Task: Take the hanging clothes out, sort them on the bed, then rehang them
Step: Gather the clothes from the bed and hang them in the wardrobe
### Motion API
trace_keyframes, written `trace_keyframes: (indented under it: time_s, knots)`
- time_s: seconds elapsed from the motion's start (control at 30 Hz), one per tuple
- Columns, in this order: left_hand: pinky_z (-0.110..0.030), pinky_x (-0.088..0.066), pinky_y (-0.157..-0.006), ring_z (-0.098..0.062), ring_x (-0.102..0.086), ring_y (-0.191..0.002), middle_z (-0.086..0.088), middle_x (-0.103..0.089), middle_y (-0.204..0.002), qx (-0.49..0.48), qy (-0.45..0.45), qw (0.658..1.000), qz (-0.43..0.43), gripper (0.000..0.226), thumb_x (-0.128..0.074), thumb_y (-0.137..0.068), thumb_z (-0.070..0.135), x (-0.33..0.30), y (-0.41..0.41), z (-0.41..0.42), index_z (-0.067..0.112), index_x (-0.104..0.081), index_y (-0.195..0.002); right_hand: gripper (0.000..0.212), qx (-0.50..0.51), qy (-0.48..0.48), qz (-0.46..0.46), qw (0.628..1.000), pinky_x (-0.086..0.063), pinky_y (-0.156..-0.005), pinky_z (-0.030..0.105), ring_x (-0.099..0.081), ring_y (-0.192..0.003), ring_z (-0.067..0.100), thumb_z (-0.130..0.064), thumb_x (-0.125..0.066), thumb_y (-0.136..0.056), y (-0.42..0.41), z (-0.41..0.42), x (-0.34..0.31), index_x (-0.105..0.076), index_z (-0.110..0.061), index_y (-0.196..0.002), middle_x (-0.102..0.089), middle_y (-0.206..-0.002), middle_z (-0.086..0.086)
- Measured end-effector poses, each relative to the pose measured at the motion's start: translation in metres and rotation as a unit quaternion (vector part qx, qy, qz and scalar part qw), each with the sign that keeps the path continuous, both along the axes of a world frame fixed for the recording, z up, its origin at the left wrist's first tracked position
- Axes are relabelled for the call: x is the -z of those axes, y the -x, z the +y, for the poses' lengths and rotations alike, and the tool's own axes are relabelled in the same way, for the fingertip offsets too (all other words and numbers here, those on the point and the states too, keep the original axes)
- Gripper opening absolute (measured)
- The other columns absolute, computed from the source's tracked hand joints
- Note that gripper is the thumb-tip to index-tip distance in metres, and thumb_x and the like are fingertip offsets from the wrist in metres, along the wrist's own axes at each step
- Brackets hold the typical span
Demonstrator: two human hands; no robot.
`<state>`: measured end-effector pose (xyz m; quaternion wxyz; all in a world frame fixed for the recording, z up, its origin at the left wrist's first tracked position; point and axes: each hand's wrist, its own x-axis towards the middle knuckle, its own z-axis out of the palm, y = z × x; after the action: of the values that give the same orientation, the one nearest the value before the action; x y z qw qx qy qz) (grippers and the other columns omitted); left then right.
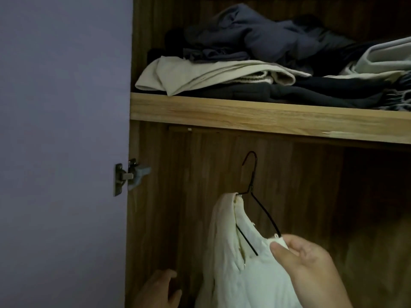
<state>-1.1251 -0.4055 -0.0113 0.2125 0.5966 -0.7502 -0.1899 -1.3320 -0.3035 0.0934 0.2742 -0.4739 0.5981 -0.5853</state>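
Note:
A cream white garment (226, 270) hangs on a black wire hanger (252, 181) inside the dim lower part of a wooden wardrobe. The hanger is tilted, its hook free in the air below the shelf, with no rail visible. My right hand (309, 261) pinches the garment's shoulder and the hanger's right end between thumb and fingers. My left hand (158, 290) is low at the bottom, left of the garment, fingers relaxed and holding nothing.
A wooden shelf (255, 112) crosses above, piled with folded clothes (244, 63) in beige, grey-blue and black. The wardrobe's left side panel carries a metal hinge (124, 178); a purple door or wall (62, 130) fills the left.

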Motion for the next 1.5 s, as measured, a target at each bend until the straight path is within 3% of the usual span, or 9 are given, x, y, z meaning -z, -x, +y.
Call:
trace_keyframes:
  time_s: [0.1,0.23,0.43,0.7,0.83,0.93,1.03,1.2,1.5]
  knots:
    - [-0.024,-0.031,-0.110,-0.005,-0.039,-0.128,0.012,-0.035,-0.141,-0.011,0.020,1.000,0.014,0.043,-0.047,-0.093,0.040,-0.008,0.009,-0.032,0.031,-0.034,-0.133,0.015,0.004,0.042,0.000,0.999,-0.053,-0.077,0.047,-0.061,-0.088,0.043,-0.012,-0.060,-0.088,-0.013,-0.041,-0.011,-0.069,-0.012,-0.076,-0.069,-0.079,0.020]
    - [-0.023,-0.034,-0.106,-0.008,-0.040,-0.127,0.011,-0.036,-0.140,-0.026,0.035,0.998,0.038,0.041,-0.046,-0.094,0.036,-0.017,0.021,-0.063,0.033,-0.036,-0.134,0.016,0.004,0.082,-0.009,0.997,-0.051,-0.070,0.050,-0.057,-0.090,0.041,-0.019,-0.057,-0.091,-0.030,-0.088,-0.022,-0.068,-0.011,-0.081,-0.064,-0.090,0.023]
    - [-0.026,-0.035,-0.105,-0.012,-0.043,-0.125,0.005,-0.037,-0.141,-0.037,0.063,0.995,0.063,0.043,-0.046,-0.093,0.033,-0.015,0.016,-0.091,0.029,-0.038,-0.135,0.023,-0.019,0.150,0.000,0.989,-0.047,-0.054,0.035,-0.053,-0.075,0.043,-0.013,-0.055,-0.092,-0.044,-0.164,-0.026,-0.061,0.009,-0.092,-0.061,-0.086,0.031]
    - [-0.020,-0.036,-0.100,-0.009,-0.044,-0.121,0.006,-0.040,-0.136,-0.043,0.071,0.994,0.069,0.043,-0.047,-0.094,0.034,-0.005,0.008,-0.101,0.029,-0.037,-0.135,0.021,-0.056,0.138,0.018,0.989,-0.043,-0.070,0.022,-0.053,-0.067,0.007,-0.016,-0.051,-0.095,-0.067,-0.235,-0.025,-0.060,-0.017,-0.077,-0.057,-0.072,-0.003]
    - [-0.022,-0.037,-0.100,-0.009,-0.044,-0.120,0.008,-0.041,-0.134,-0.053,0.069,0.994,0.067,0.040,-0.046,-0.094,0.035,-0.006,0.007,-0.105,0.030,-0.038,-0.133,0.019,-0.042,0.083,0.077,0.993,-0.037,-0.058,0.022,-0.046,-0.060,0.008,-0.018,-0.049,-0.095,-0.072,-0.263,-0.013,-0.057,-0.015,-0.078,-0.048,-0.064,-0.006]
    - [-0.023,-0.039,-0.099,-0.009,-0.045,-0.119,0.008,-0.042,-0.134,-0.050,0.067,0.993,0.079,0.040,-0.046,-0.094,0.036,-0.005,0.008,-0.107,0.029,-0.039,-0.133,0.024,-0.036,0.066,0.128,0.989,-0.035,-0.059,0.022,-0.049,-0.063,0.012,-0.015,-0.048,-0.095,-0.072,-0.265,-0.002,-0.056,-0.015,-0.072,-0.053,-0.068,0.000]
    - [-0.024,-0.040,-0.098,-0.009,-0.047,-0.116,0.007,-0.043,-0.132,-0.035,0.064,0.993,0.090,0.039,-0.046,-0.094,0.035,-0.002,0.013,-0.106,0.028,-0.041,-0.132,0.021,-0.025,0.062,0.158,0.985,-0.037,-0.067,0.019,-0.055,-0.082,0.015,-0.017,-0.048,-0.096,-0.065,-0.254,-0.004,-0.065,-0.008,-0.105,-0.062,-0.090,0.004]
    - [-0.021,-0.038,-0.097,-0.010,-0.046,-0.118,0.005,-0.041,-0.135,0.000,0.068,0.994,0.091,0.037,-0.043,-0.096,0.031,-0.001,0.024,-0.095,0.025,-0.040,-0.133,0.030,-0.020,0.054,0.271,0.961,-0.035,-0.057,0.016,-0.057,-0.089,0.015,-0.021,-0.048,-0.095,-0.046,-0.230,0.005,-0.058,-0.010,-0.121,-0.065,-0.107,0.006]
    - [-0.020,-0.038,-0.091,-0.009,-0.046,-0.115,0.009,-0.043,-0.131,0.050,0.047,0.993,0.100,0.031,-0.044,-0.097,0.028,0.004,0.054,-0.062,0.027,-0.044,-0.127,0.028,-0.040,0.003,0.426,0.904,-0.034,-0.070,0.021,-0.051,-0.092,0.009,-0.036,-0.046,-0.096,0.000,-0.161,0.059,-0.056,-0.018,-0.115,-0.056,-0.107,-0.002]
